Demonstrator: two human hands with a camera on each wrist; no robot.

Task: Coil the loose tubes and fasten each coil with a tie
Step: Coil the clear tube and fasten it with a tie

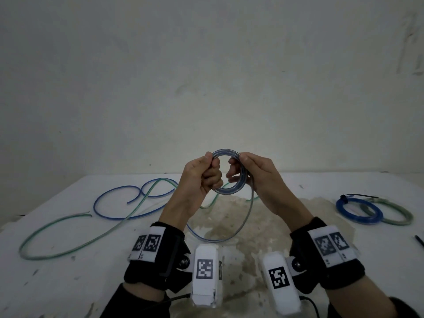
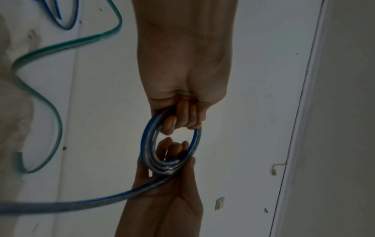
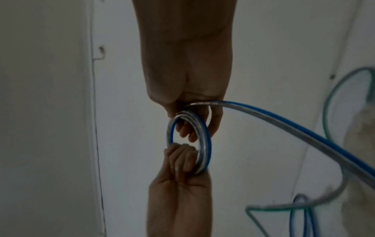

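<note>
Both hands hold a small coil of clear, blue-striped tube (image 1: 231,192) up above the white table (image 1: 57,283). My left hand (image 1: 202,177) grips the coil's left side with curled fingers; in the left wrist view those fingers (image 2: 182,117) wrap the coil (image 2: 147,144). My right hand (image 1: 252,173) pinches the right side, thumb on top, fingers (image 3: 188,129) through the coil (image 3: 205,144). The tube's loose tail (image 1: 245,223) hangs from the right hand down to the table. A loose blue tube (image 1: 110,196) and a loose green tube (image 1: 68,246) lie at left.
Two finished coils lie at the table's right: a blue coil (image 1: 344,211) with a black tie (image 1: 358,195) and a green coil (image 1: 403,214). A dark pen-like item (image 1: 419,241) sits at the far right edge. A rough stained patch (image 1: 241,214) covers the table's middle. A wall stands behind.
</note>
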